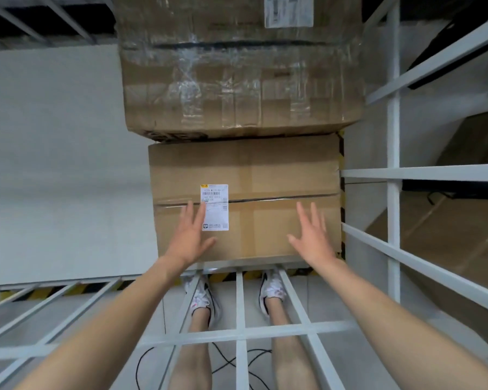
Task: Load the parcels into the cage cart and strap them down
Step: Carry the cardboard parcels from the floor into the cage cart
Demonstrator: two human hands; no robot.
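A brown cardboard parcel [265, 170] with a white shipping label [215, 206] lies inside the white cage cart [393, 175], against its right side. A bigger, tape-wrapped parcel [237, 66] sits beyond it and partly overlaps its far edge. My left hand [190, 235] reaches over the cart's front rail with straight, spread fingers over the labelled parcel's near left part, its fingertips at the label. My right hand [313, 235] is spread the same way over the near right part. I cannot tell whether the palms touch the cardboard. Neither hand holds anything.
The cart's white barred front panel [240, 333] crosses below my forearms; my legs and shoes show through it. The white floor of the cart [68, 164] stretches left of the parcels. Another cardboard box [462, 220] stands outside the right bars. A black cable [231, 364] lies on the floor.
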